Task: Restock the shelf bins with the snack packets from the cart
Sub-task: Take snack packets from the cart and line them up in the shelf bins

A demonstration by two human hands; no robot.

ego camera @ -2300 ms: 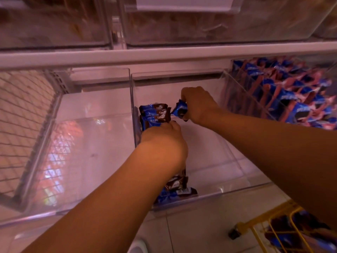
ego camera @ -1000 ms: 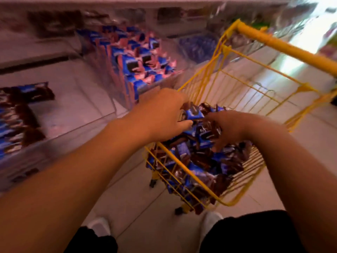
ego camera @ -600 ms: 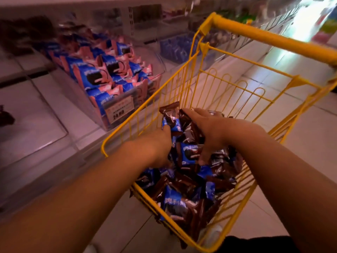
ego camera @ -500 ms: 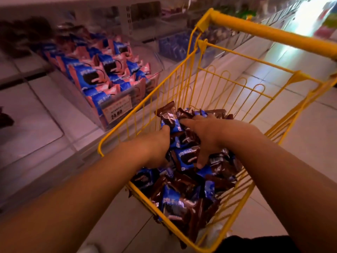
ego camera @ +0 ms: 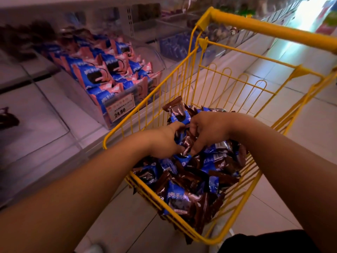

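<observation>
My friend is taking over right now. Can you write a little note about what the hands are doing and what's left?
Left hand: in the yellow cart, fingers curled round brown-and-blue snack packets.
Right hand: also in the cart, pinching packets from the same bunch between the hands.
Where things are: most packets are heaped in the cart. The clear bin on the left shows only a bit of one dark packet at the picture's edge. The next bin, with the price tag, is full of pink-and-blue packs.
Done: a handful gathered.
Left: lift it into the clear bin, then keep going; the cart holds plenty.
</observation>
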